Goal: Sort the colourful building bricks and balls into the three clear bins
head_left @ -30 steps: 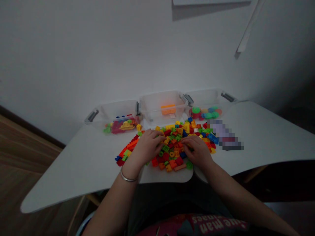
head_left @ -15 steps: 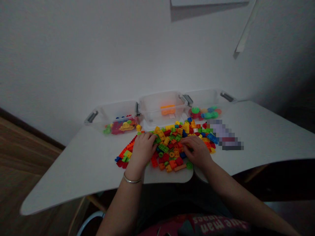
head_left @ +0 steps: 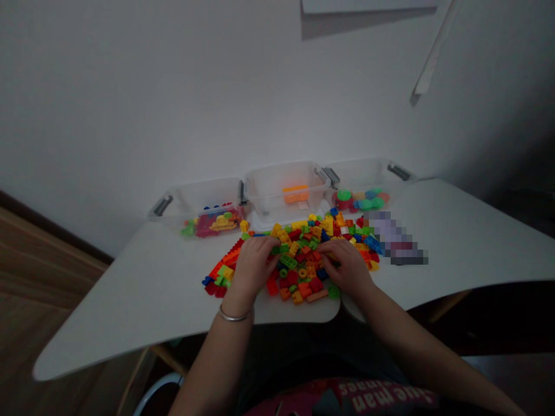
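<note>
A pile of toy building bricks (head_left: 299,263) in red, orange, yellow, green and blue lies on the white table (head_left: 143,306). My left hand (head_left: 252,266) is at the pile's left side, its fingers curled down and closed around a small green brick (head_left: 276,250). Much of that brick is hidden by the fingertips. At the right side rests my right hand (head_left: 348,267), palm down over the bricks. Its thumb and bent fingers are apart, with bricks showing in the gap and no held piece visible.
Three clear plastic boxes line the wall: the left box (head_left: 199,193) has mixed pieces, the middle box (head_left: 264,199) an orange block (head_left: 296,194), the right box (head_left: 359,173) round coloured pieces. A blurred-out flat item (head_left: 392,237) lies right of the pile.
My left hand has shifted slightly to the right and its fingers have closed in at the green brick. My right hand has barely moved.
</note>
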The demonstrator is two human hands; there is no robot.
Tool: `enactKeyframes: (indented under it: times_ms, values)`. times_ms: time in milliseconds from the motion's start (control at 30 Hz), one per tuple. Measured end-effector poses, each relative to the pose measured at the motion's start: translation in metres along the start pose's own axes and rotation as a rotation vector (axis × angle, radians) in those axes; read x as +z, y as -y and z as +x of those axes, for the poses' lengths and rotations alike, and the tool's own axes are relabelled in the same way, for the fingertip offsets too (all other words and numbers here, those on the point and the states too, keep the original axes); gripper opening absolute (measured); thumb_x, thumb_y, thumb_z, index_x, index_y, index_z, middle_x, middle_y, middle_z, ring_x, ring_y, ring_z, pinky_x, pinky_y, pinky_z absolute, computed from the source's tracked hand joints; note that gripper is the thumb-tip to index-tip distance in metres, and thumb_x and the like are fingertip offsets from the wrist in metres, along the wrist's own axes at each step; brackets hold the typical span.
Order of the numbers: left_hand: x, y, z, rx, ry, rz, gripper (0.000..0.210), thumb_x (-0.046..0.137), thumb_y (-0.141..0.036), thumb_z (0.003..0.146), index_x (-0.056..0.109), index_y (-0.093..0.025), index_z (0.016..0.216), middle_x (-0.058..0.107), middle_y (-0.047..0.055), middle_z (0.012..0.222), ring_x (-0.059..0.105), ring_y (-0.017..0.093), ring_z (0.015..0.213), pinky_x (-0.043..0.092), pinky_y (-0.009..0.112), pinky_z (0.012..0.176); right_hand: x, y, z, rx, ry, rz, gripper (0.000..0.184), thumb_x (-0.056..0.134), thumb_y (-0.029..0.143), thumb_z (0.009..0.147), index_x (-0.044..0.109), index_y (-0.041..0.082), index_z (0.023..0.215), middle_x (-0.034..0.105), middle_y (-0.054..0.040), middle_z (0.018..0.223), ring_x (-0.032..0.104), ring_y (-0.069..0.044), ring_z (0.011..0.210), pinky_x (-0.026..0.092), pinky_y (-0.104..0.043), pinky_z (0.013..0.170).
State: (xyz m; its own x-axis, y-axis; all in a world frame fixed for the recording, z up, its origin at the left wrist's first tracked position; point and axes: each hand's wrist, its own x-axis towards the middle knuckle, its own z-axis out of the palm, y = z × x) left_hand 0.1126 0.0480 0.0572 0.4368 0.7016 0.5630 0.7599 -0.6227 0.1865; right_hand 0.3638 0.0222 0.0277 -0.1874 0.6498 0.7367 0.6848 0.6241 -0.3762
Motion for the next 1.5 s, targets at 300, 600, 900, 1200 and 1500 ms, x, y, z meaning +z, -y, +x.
enactKeyframes:
  times_ms: [300, 600, 900, 1200, 1500]
  values:
    - [0.004, 0.000, -0.005, 0.090, -0.072, -0.106, 0.018, 0.063, -0.018, 0.088, 0.061, -0.021, 0.106, 0.072, 0.008, 0.106, 0.066, 0.023, 0.097, 0.053, 0.041, 0.085, 0.005, 0.017, 0.024, 0.049, 0.150, 0.059, 0.015, 0.060, 0.022, 0.087, 0.066, 0.023, 0.100, 0.074, -0.0072, 0.101, 0.068, -0.025, 0.096, 0.053, -0.044, 0.088]
    - [0.008, 0.005, -0.007, 0.147, -0.197, -0.134, 0.016, 0.065, -0.018, 0.087, 0.061, -0.020, 0.102, 0.072, 0.008, 0.103, 0.068, 0.022, 0.095, 0.056, 0.038, 0.080, 0.021, 0.041, 0.050, 0.213, 0.315, 0.266, 0.013, 0.062, 0.018, 0.086, 0.069, 0.019, 0.097, 0.074, -0.0058, 0.096, 0.068, -0.020, 0.092, 0.052, -0.036, 0.086]
    - [0.008, 0.008, -0.007, 0.124, -0.234, -0.241, 0.013, 0.061, -0.020, 0.090, 0.060, -0.020, 0.103, 0.069, 0.007, 0.104, 0.066, 0.018, 0.099, 0.058, 0.036, 0.085, 0.030, 0.047, 0.062, 0.370, 0.315, 0.432, 0.014, 0.062, 0.012, 0.081, 0.069, 0.020, 0.090, 0.073, -0.0011, 0.087, 0.069, -0.016, 0.082, 0.053, -0.031, 0.078]
    - [0.005, 0.005, -0.008, 0.105, -0.233, -0.214, 0.018, 0.064, -0.021, 0.088, 0.061, -0.021, 0.106, 0.068, 0.007, 0.106, 0.066, 0.020, 0.100, 0.057, 0.036, 0.085, 0.032, 0.045, 0.070, 0.339, 0.350, 0.468, 0.009, 0.064, 0.016, 0.079, 0.070, 0.020, 0.084, 0.072, -0.0010, 0.079, 0.066, -0.015, 0.071, 0.052, -0.028, 0.068]
    - [0.006, 0.008, -0.016, -0.010, -0.251, -0.163, 0.023, 0.054, -0.015, 0.089, 0.059, -0.020, 0.112, 0.070, 0.006, 0.096, 0.067, 0.018, 0.087, 0.056, 0.034, 0.078, -0.009, -0.001, 0.142, 0.197, -0.179, 0.116, 0.007, 0.061, 0.021, 0.082, 0.068, 0.021, 0.084, 0.071, -0.0022, 0.085, 0.065, -0.016, 0.073, 0.052, -0.030, 0.068]
